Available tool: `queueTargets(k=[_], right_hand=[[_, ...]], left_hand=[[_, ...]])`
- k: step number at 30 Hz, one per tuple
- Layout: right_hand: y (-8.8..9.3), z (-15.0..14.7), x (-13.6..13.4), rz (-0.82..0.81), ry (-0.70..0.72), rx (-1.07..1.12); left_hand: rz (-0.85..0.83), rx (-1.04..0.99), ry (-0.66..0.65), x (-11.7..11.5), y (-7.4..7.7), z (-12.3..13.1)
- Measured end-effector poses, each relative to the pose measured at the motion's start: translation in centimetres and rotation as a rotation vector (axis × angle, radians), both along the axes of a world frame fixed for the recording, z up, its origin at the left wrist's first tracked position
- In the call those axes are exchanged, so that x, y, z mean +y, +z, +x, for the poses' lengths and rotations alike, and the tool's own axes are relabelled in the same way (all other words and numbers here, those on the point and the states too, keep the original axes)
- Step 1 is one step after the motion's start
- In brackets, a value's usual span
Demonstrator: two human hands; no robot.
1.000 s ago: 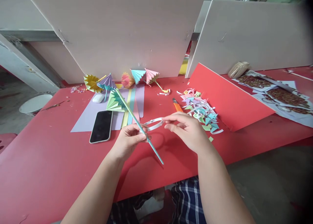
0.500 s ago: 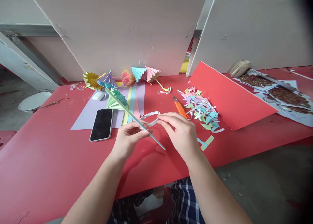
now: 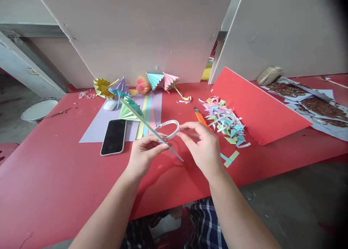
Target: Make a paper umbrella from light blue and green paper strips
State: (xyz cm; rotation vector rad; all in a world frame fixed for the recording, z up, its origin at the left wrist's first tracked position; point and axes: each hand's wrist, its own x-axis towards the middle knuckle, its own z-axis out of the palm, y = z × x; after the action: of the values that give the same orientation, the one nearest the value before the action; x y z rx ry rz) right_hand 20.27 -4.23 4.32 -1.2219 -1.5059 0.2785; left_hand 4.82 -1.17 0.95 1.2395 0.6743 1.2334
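Over the table's front part, my left hand (image 3: 141, 153) is closed in a pinch on a thin rolled paper stick (image 3: 148, 126), pale green at its upper end and bluish lower down. The stick slants down to the right. Behind it is a narrow white roll of tape (image 3: 177, 124), its left side partly hidden by the fingers of my left hand. My right hand (image 3: 205, 149) pinches at the right edge of this roll; a loose tape end cannot be made out. Close beyond the stick lies a green folded paper umbrella (image 3: 129, 110).
Several paper umbrellas (image 3: 154, 80) line the back of the red table (image 3: 54, 162). A phone (image 3: 113, 136) and a white mouse (image 3: 110, 105) lie left, on or beside purple paper (image 3: 92, 129). To the right are an orange cutter (image 3: 201, 118), paper scraps (image 3: 228, 120) and a leaning red board (image 3: 261, 111).
The fingers of my right hand have shifted slightly at the tape roll's edge, and the ring shows rounder and more open. My left hand keeps its hold on the stick. The view has shifted slightly.
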Motion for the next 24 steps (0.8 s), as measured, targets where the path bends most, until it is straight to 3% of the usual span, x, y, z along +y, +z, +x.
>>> queueTargets(k=[12,16,19,24], right_hand=[[-0.5,0.0,0.2,0.169,-0.126,-0.311],[-0.3,0.1,0.0,0.049,-0.075,-0.373],[-0.3,0.1,0.0,-0.06,-0.049,-0.359],[-0.3,-0.1,0.1,-0.275,0.058,-0.048]], left_hand=[[0.013,0.02,0.067,-0.1,-0.1,0.2],[0.082,0.115,0.117,-0.3,0.3,0.3],[0.227,0.225,0.159,-0.6,0.5,0.3],[0.575,0.42,0.227,-1.1,0.6,0.2]])
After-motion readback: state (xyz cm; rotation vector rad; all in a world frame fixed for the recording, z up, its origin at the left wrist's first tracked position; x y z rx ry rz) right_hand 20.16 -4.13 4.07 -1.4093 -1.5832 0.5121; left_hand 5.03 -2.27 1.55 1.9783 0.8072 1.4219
